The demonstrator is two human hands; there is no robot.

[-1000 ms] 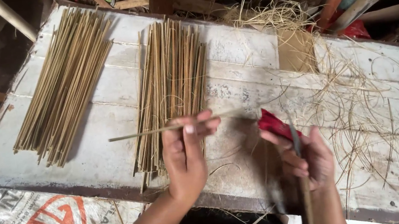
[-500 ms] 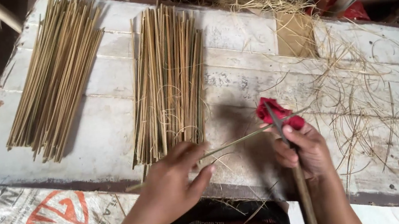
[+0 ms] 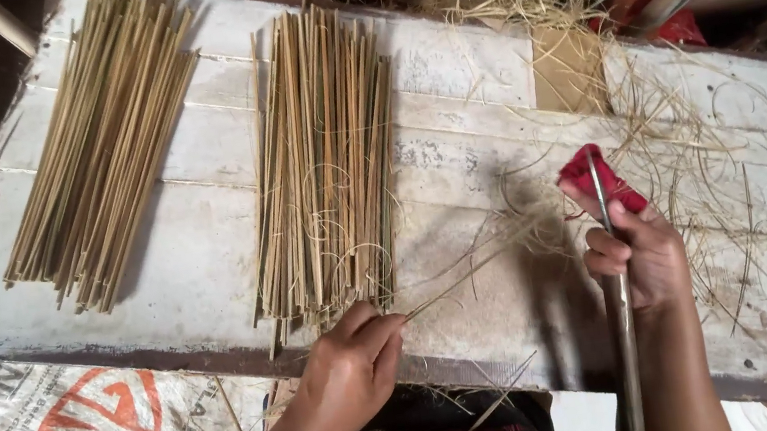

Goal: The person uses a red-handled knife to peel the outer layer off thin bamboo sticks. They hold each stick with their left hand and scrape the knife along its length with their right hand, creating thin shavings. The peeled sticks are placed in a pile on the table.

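A thin bamboo strip is pinched between thumb and fingers of the left hand at the near edge of the whitewashed plank worktop. The strip runs right and slightly far, toward the right hand. That hand is clamped on a long metal blade, a red cloth being wrapped at the thumb. A bundle of bamboo strips lies just beyond the left hand; a second bundle lies further left. Curled shavings are scattered at right.
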